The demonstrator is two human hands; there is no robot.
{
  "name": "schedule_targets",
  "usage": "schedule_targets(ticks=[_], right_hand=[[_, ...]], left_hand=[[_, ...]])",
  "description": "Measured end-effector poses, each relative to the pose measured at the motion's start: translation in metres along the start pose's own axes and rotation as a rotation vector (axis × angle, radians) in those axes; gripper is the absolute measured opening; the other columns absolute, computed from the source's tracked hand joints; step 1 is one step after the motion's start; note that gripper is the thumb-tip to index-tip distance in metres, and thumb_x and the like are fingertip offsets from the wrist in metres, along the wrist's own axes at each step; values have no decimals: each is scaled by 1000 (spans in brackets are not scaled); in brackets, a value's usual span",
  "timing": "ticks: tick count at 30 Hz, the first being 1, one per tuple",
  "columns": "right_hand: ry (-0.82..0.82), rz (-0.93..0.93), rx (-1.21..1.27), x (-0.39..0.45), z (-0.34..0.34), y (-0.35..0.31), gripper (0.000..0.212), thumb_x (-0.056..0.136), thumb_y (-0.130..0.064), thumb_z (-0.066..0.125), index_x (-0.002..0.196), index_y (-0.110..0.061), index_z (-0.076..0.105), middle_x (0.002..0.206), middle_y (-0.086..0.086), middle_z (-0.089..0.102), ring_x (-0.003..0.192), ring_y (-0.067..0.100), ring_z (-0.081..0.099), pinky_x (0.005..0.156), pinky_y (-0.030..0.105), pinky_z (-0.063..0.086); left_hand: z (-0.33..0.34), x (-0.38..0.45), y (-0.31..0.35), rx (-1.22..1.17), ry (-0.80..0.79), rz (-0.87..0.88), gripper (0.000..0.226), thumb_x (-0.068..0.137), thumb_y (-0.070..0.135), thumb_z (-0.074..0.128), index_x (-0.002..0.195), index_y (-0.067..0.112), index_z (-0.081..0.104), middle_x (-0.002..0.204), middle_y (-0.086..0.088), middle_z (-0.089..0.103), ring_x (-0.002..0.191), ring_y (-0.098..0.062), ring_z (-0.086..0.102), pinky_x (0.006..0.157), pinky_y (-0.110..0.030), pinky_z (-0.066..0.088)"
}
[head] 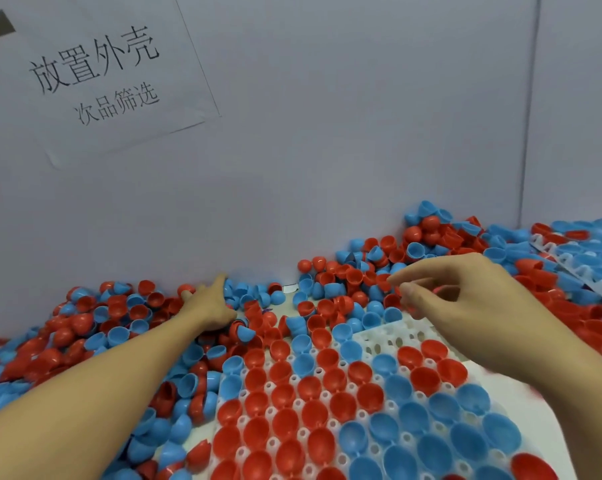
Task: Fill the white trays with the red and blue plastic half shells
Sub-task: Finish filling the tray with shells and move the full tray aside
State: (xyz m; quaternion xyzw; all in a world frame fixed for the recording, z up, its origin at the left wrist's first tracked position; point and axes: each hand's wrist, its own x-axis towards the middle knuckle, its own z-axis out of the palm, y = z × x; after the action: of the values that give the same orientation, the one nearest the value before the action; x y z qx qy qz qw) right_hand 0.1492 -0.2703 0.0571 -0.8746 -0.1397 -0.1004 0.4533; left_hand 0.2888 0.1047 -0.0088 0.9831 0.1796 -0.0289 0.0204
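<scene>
Red shell (438, 290) pinched in right hand (465, 299) grip above tray (389, 332); left hand (209, 303) flat, fingers spread, on loose shells (119, 323).

Factory sorting bench (posted work sign (98, 74))

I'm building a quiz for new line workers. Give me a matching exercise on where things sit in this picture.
Things:
1. white paper sign with black characters
2. white plastic tray with round pockets
3. left hand
4. right hand

Places:
A. above the tray's far edge
B. taped on the wall
C. in the loose shell pile
D. nearest the camera, partly filled

Pairs: 1-B, 2-D, 3-C, 4-A
</scene>
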Motion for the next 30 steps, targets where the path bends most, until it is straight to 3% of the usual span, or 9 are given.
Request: schedule_targets(ticks=[4, 7, 12, 15, 18, 21, 23, 26, 30], right_hand=[[-1, -8, -4, -1, 3, -1, 17, 96, -34, 60, 91, -49, 66, 86, -21, 68, 81, -4, 65, 64, 13, 49], [-3, -15, 1, -1, 6, -2, 16, 95, -34, 61, 94, -47, 68, 88, -20, 68, 79, -3, 66, 64, 15, 51], [-15, -18, -4, 0, 8, -4, 16, 96, -33, 61, 97, -47, 69, 90, -21, 67, 76, -3, 67, 58, 14, 52], [-16, -20, -11, 0, 9, -4, 16, 96, -34, 61, 97, -46, 69, 89, -21, 67, 77, -4, 66, 59, 14, 52], [-23, -20, -10, 0, 10, -6, 15, 95, -34, 61, 97, -47, 70, 90, -22, 67, 81, -2, 65, 65, 16, 52], [-35, -23, -11, 0, 11, -8, 15, 95, -34, 61, 97, -47, 69, 88, -21, 67, 81, -5, 64, 66, 15, 52], [-46, -28, -19, 0, 12, -9, 15, 95, -35, 60, 97, -47, 69, 85, -22, 67, 81, -11, 62, 64, 12, 50], [-49, -29, -23, 0, 12, -10, 16, 96, -35, 60, 98, -48, 68, 84, -23, 67, 81, -14, 61, 61, 10, 48], [-49, -30, -19, 0, 12, -12, 16, 96, -35, 60, 98, -48, 68, 85, -23, 67, 80, -10, 63, 63, 10, 49]], left_hand=[[-6, -2, -4, -187, 147, 43, 50, 89, 30, 65, 131, 11, 45, 124, -18, 60, 109, -37, 59, 87, -41, 48], [-9, -5, -11, -189, 184, 82, 27, 92, 24, 59, 111, 10, 47, 105, -14, 63, 91, -31, 60, 75, -41, 50], [-18, -2, -17, -195, 219, 56, 14, 93, 33, 55, 101, 22, 57, 116, -11, 60, 107, -33, 54, 83, -39, 45], [-14, 0, -14, -143, 74, 8, 27, 90, 39, 59, 116, 34, 57, 141, -12, 35, 130, -41, 33, 102, -47, 36], [-6, 1, -6, -82, -43, 60, 61, 90, 52, 62, 146, 38, 42, 149, -16, 34, 133, -43, 39, 110, -50, 36], [-3, 7, 5, -162, 24, 109, 42, 93, 39, 63, 132, 26, 53, 135, -14, 53, 111, -31, 58, 91, -40, 49], [-6, 10, 6, -154, 53, 145, 22, 95, 32, 64, 111, 22, 54, 119, -9, 61, 95, -24, 58, 74, -33, 43], [-14, 12, 0, -179, 62, 170, 18, 98, 31, 63, 106, 20, 51, 103, -4, 60, 86, -19, 54, 72, -30, 40], [-25, 9, -9, -340, 127, 152, 20, 100, 29, 61, 111, 16, 52, 105, -3, 60, 91, -19, 55, 78, -30, 41]])
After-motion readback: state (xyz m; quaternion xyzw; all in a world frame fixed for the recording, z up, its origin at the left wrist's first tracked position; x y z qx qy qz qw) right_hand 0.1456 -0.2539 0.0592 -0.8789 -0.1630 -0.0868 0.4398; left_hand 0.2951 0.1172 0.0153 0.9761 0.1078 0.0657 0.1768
